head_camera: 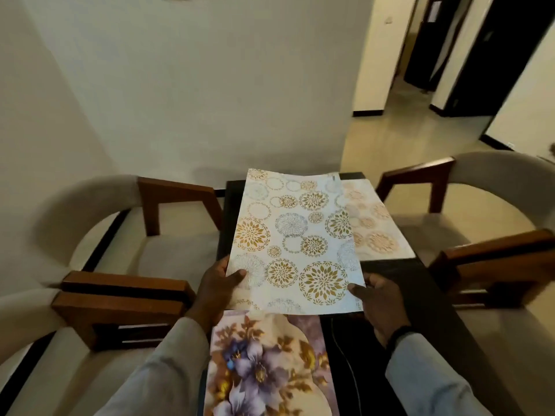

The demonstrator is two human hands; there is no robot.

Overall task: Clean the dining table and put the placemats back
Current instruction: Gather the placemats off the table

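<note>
I hold a white placemat (295,235) printed with gold and grey circles above the dark dining table (399,283). My left hand (219,288) grips its near left corner, thumb on top. My right hand (380,300) grips its near right corner. A second placemat with the same circle print (378,226) lies flat on the table's far right, partly covered by the held one. A floral placemat with purple flowers (264,367) lies on the table close to me, under the held mat's near edge.
Cushioned chairs with wooden arms flank the table: two on the left (168,205) (120,301) and two on the right (420,181) (492,265). A white wall stands behind. A hallway with dark doors (450,55) opens at the upper right.
</note>
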